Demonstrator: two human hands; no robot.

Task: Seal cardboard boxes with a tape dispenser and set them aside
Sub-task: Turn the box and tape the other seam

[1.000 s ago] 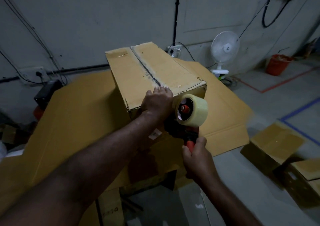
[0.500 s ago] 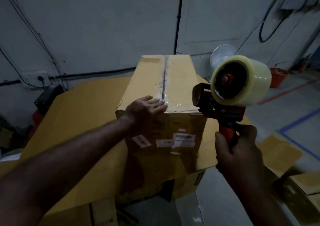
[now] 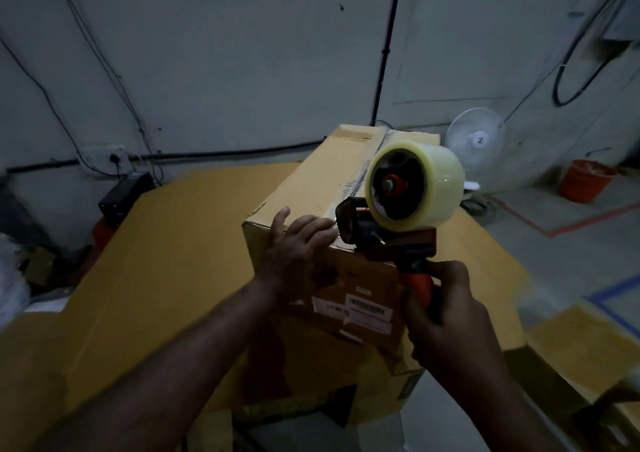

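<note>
Swung back in toward the cardboard box (image 3: 311, 188) from up at its right, half a second on: tape dispenser (image 3: 394, 240), mouth now just over the box's near top edge, at the near end of the taped seam (image 3: 363, 171). Lifted off the box's top as well: left hand (image 3: 298, 244), fingers spread and nearly straight, tips by the dispenser's mouth, nothing seen pinched. Right hand (image 3: 446, 316), at the box's near right corner, with its grip wrapped tight round the orange handle. Box itself standing on flat cardboard sheets (image 3: 173, 244), labels on its near face. Fan (image 3: 474, 140) and orange bucket (image 3: 585, 181) well beyond the box's right side.

Probably finishing this end of the strip. To do it well: hold the box steady with the left palm, keep the mouth square to the seam, press the tape over the edge and down the near face, then tilt the blade in and snap for a clean cut. Rub the end flat before setting the box aside; watch fingertips near the teeth.
</note>
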